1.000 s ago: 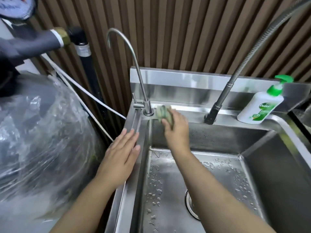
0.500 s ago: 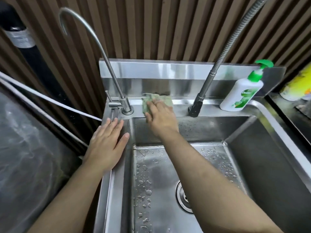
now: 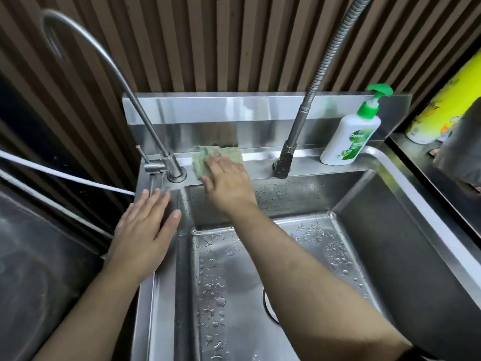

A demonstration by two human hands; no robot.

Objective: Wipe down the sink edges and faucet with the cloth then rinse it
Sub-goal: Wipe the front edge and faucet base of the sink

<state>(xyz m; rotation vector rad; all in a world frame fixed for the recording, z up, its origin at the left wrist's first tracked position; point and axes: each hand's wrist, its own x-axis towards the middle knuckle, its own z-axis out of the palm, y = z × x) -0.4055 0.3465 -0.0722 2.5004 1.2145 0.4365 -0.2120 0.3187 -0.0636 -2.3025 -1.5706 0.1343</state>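
Note:
A steel sink (image 3: 416,204) fills the view, its basin dotted with water drops. A pale green cloth (image 3: 208,158) lies flat on the back ledge, between the thin gooseneck faucet (image 3: 156,136) on the left and the flexible hose faucet (image 3: 294,136) on the right. My right hand (image 3: 229,183) presses down on the cloth, palm flat, covering its near part. My left hand (image 3: 145,230) rests flat and empty on the left rim of the sink, fingers together, just in front of the gooseneck faucet's base.
A white soap bottle with a green pump (image 3: 351,136) stands on the back ledge at the right. A yellow container (image 3: 447,100) sits beyond the right rim. A white cord (image 3: 65,175) runs in from the left. Brown slatted wall behind.
My right hand has slid the cloth to the right along the back ledge, away from the gooseneck faucet's base, and spread it flatter. The left hand stays on the left rim.

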